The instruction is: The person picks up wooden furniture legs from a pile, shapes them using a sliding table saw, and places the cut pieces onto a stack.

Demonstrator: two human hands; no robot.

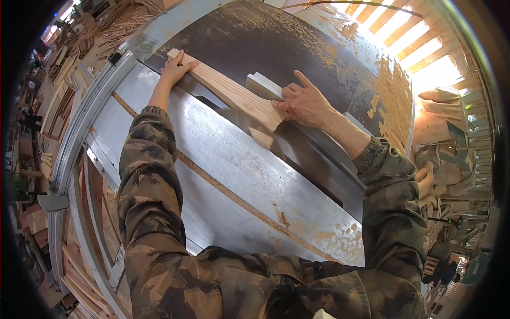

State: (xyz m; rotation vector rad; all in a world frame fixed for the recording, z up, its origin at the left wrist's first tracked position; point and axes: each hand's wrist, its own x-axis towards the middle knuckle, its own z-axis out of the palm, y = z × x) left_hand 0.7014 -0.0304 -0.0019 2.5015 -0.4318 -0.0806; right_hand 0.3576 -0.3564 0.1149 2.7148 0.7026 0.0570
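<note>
A pale wooden board [226, 85] lies at a slant across the metal machine table [223, 159]. My left hand [173, 70] grips its far end, fingers spread over the edge. At the nearer end, my right hand [308, 102] presses the wood with its thumb and curled fingers, while the index finger points outward. A light grey metal bar [262, 81] runs along the board's right side, partly under my right hand. Below the board, a long dark slot [319, 183] crosses the table; a dark blurred shape there is hard to make out.
Sawdust [390, 101] is heaped on the dark panel [223, 40] beyond the board. A metal rail [79, 133] borders the table's left side. Wood offcuts [101, 32] litter the floor at far left. Cloth sacks [441, 127] and a slatted wall stand at right.
</note>
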